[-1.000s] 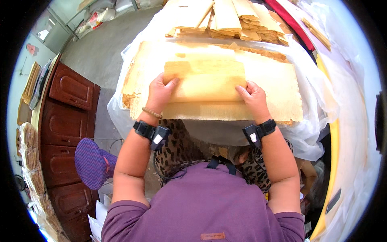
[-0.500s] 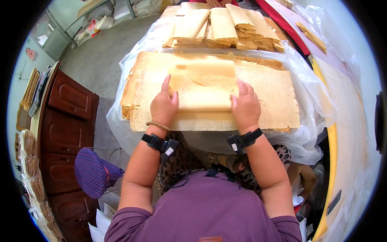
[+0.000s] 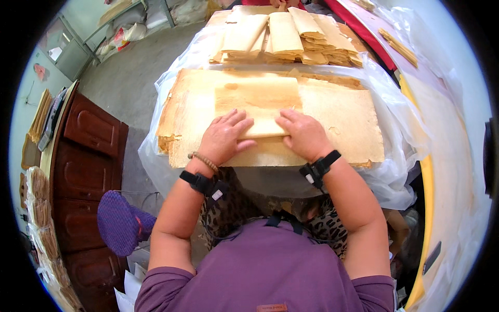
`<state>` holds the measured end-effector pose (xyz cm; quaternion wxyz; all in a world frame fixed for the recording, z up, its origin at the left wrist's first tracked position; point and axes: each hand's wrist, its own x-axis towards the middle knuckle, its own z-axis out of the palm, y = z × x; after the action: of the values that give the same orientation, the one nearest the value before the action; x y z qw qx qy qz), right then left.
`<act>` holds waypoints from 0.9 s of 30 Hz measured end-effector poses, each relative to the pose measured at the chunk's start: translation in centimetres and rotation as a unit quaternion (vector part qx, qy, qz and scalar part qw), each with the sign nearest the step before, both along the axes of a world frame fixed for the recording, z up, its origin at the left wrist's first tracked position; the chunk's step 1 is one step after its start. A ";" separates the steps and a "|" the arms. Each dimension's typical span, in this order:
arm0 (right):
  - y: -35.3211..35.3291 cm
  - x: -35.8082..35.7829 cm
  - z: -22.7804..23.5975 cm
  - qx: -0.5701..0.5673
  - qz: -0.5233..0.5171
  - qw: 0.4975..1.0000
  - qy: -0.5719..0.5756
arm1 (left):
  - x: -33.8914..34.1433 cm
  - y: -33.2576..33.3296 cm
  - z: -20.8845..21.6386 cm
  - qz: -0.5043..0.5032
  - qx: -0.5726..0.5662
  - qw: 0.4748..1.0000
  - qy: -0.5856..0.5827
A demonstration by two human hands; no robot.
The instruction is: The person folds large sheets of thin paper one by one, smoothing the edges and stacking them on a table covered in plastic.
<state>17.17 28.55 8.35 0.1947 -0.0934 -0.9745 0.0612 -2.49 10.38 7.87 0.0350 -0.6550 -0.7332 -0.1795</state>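
Observation:
A thin yellow-tan sheet (image 3: 257, 93) lies over a stack of wider, rough-edged tan sheets (image 3: 348, 117); whether it is paper or a dried food sheet I cannot tell. Its near edge is doubled over into a narrow fold (image 3: 266, 127). My left hand (image 3: 226, 136) rests on the left end of that fold, fingers spread and thumb pointing right. On the fold's right end lies my right hand (image 3: 304, 134), palm down with fingers stretched. Both hands press from above and grip nothing that I can see.
Folded tan sheets (image 3: 286, 39) are piled at the table's far side, where another person's hand (image 3: 283, 5) shows. Clear plastic film (image 3: 400, 130) drapes the table. A brown cabinet (image 3: 91, 156) stands left, near a purple patterned object (image 3: 118, 223). Thin sticks (image 3: 397, 47) lie at right.
My hands have come from the sheet's left and right sides inward and nearer to me, onto its near edge. The sheet is now shorter, with a fold at that edge.

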 end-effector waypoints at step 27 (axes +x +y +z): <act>1.8 1.1 -1.7 -0.146 -0.338 0.930 0.002 | 3.5 2.7 -2.1 0.090 0.103 0.983 0.119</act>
<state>18.28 30.32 6.63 0.1902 -0.4446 -0.8651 0.1331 0.99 13.11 5.76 0.2052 -0.5956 -0.7575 -0.1711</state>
